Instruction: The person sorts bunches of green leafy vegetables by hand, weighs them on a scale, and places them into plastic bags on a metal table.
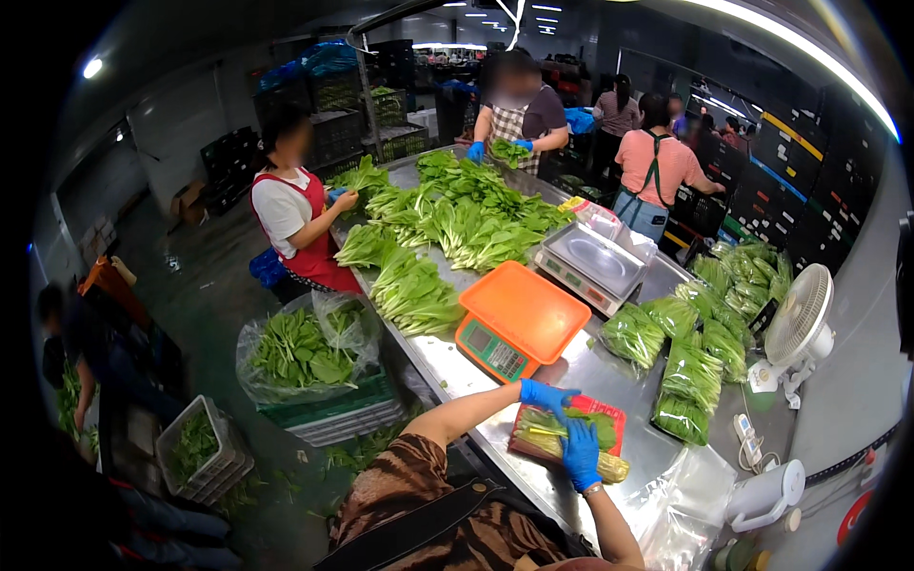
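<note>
Both my hands wear blue gloves and lie on a bunch of leafy greens point(543, 432) in a red tray point(619, 425) on the metal table. My left hand point(549, 396) rests across the leaves at the tray's far side, its fingers stretched out. Nearer me, my right hand point(581, 455) lies flat on the bunch, fingers extended. Clear wrapping seems to cover the yellowish end of a bundle point(614, 467) beside my right wrist. Just beyond the tray stands an orange scale point(528, 309).
Clear plastic bags point(681, 495) lie right of the tray, near a white kettle point(769, 495) and a fan point(802, 319). Bagged greens point(690, 371) line the right side. Loose greens point(476, 214) cover the far table, beside a second scale point(592, 262). Co-workers stand around. Crates point(328, 414) stand left.
</note>
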Demonstrator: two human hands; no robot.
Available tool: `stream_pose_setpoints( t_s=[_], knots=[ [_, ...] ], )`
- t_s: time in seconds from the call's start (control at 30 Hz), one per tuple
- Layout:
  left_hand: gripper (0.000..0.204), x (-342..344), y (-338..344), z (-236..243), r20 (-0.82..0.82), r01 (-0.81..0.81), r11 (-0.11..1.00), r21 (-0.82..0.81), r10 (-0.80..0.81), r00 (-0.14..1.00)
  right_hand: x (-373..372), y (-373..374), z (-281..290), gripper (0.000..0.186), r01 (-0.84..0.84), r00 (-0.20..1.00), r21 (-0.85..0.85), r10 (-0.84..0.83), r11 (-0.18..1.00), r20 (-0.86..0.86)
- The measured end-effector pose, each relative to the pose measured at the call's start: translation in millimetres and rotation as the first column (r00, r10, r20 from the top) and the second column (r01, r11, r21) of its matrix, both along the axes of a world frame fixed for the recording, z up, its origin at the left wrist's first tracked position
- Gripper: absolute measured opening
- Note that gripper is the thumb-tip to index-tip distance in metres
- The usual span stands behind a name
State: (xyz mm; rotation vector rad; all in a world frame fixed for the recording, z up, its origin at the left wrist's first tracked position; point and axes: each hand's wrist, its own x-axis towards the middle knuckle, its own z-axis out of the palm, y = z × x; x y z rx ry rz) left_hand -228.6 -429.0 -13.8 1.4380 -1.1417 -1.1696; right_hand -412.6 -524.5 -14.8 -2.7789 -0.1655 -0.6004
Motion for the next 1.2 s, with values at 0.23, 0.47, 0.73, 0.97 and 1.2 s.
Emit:
stream_pose_setpoints(
  t_s=[0.23,0.47,0.73,0.97,1.2],
  knots=[
    [0.052,-13,-23,26,0.830,-0.508,0.820,0.262,0.078,0.553,1,3,6,0.034,0.031,1.000,-0.032,-0.031,0.999,0.000],
    [0.029,-36,-27,35,0.770,-0.119,0.986,0.115,-0.013,0.638,-6,6,5,0.027,0.211,0.976,-0.056,-0.206,0.976,0.073],
    [0.043,-48,15,1,0.906,0.043,0.999,-0.005,-0.014,0.423,2,4,-13,0.020,0.209,0.969,0.287,-0.238,0.935,0.071],
    [0.044,-68,19,-8,0.953,-0.014,0.988,-0.155,0.153,0.261,-2,17,61,0.086,0.123,0.991,0.008,-0.123,0.992,-0.055],
    [0.044,-79,30,8,0.844,-0.397,0.819,-0.415,0.509,0.168,44,-41,25,0.076,0.098,0.828,0.248,0.059,0.964,-0.557]
  ],
)
